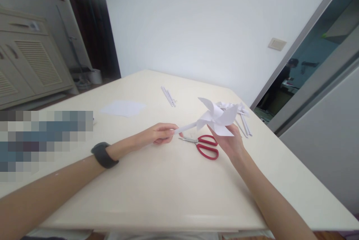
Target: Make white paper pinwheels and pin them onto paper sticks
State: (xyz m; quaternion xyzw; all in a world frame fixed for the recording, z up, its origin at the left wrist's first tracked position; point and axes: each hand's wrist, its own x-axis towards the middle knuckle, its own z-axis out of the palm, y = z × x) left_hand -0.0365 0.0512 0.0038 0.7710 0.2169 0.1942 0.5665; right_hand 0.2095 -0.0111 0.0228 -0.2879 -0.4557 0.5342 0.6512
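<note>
A white paper pinwheel (215,118) is held up above the table, its curled blades facing me and its rolled paper stick pointing left. My left hand (164,133) is closed round the free end of that stick. Behind the blades, my right hand (231,140) grips the pinwheel near its centre; its fingertips are mostly hidden by the paper. Below the pinwheel, red-handled scissors (206,147) lie on the table between my hands, with the blades pointing left and slightly apart.
The cream table (157,191) carries flat white paper sheets (123,108) at the left and several thin rolled paper sticks (168,96) at the back. More white paper pinwheels (242,109) with sticks lie beyond my right hand. A wall stands behind; a blurred-out patch covers the left edge.
</note>
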